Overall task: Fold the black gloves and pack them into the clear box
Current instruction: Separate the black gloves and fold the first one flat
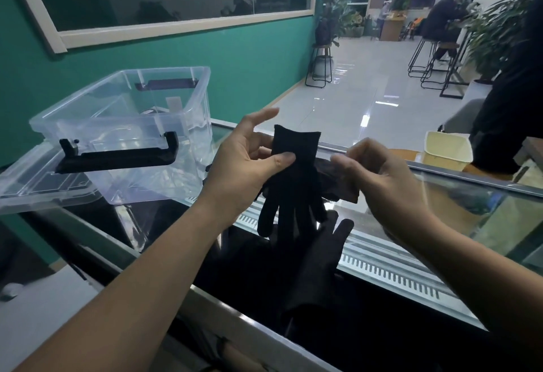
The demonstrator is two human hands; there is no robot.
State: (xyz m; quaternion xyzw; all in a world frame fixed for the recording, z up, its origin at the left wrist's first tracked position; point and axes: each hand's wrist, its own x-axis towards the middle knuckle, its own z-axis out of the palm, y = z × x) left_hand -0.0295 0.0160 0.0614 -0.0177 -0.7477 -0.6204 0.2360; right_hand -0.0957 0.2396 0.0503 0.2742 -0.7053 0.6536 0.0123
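Note:
My left hand [249,160] pinches a black glove [293,183] between thumb and fingers near its cuff; the glove hangs with the cuff up and the fingers down. Just right of the glove is my right hand [379,175], its fingers curled and apart from the cloth, holding nothing that I can see. A second black glove [320,266] lies flat on the glass counter below, fingers pointing away from me. The clear box [123,125] stands open at the left on the counter, with black handles; a dark item shows faintly at its bottom.
The clear lid [38,186] lies under and in front of the box. A cream container [446,148] stands at the right beyond the glass counter [470,224]. A person in dark clothes stands at the far right. Stools, plants and a seated person are far behind.

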